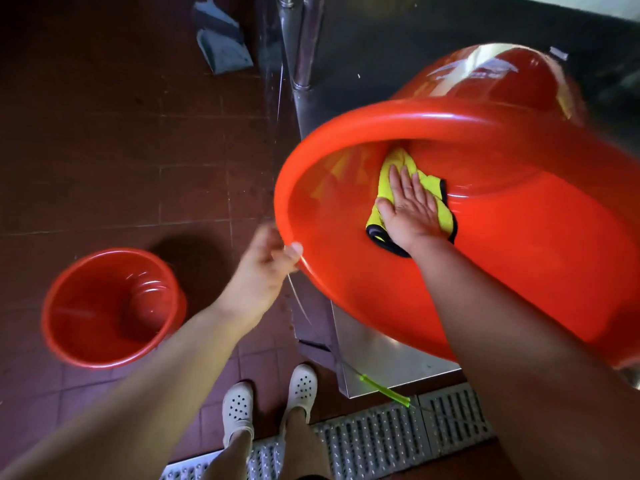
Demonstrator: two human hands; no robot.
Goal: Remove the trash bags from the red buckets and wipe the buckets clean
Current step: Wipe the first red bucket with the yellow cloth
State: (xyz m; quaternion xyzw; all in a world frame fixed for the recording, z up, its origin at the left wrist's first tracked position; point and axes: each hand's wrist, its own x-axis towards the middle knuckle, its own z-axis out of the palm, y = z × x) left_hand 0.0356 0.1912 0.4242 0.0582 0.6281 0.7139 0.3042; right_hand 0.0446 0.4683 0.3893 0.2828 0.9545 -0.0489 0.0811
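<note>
A large red bucket is tipped toward me over a steel counter, its mouth facing the camera. My left hand grips its rim at the lower left. Inside the bucket my right hand lies flat, fingers spread, pressing a yellow cloth with black trim against the inner wall. A second red bucket stands upright on the floor at the left, with no bag in it. No trash bag is in view.
A steel counter with a pipe leg stands at the right. A grey dustpan leans at the top. A metal drain grate runs along the floor by my white clogs. A green stick lies near the counter corner.
</note>
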